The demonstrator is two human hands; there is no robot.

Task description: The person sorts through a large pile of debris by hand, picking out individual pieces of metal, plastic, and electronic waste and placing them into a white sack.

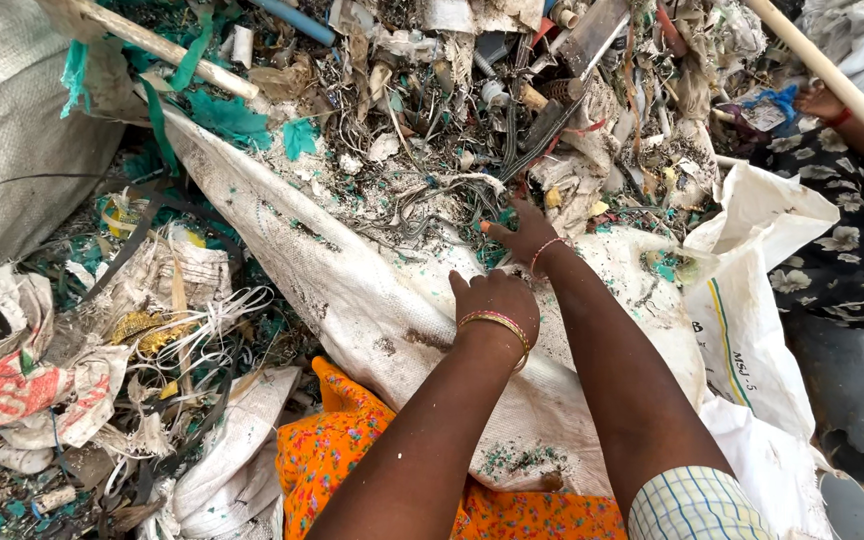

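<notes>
A big dirty white woven sack (372, 300) lies spread in front of me, strewn with green and white bits. My left hand (495, 297), with bangles at the wrist, is closed on a fold of the sack cloth. My right hand (524, 232), with a thread bracelet, reaches further out into a tangle of thin wires and scrap (432, 195) at the sack's upper edge, fingers spread and touching the debris. I cannot make out anything held in it.
A heap of mixed waste (512, 90) fills the far side: wires, plastic pieces, rags, a wooden stick (167, 48) and a blue pipe (292, 20). Another person in flowered black cloth (842, 220) holds a pale pole (822, 65) at right. More sacks (752, 300) lie beside me.
</notes>
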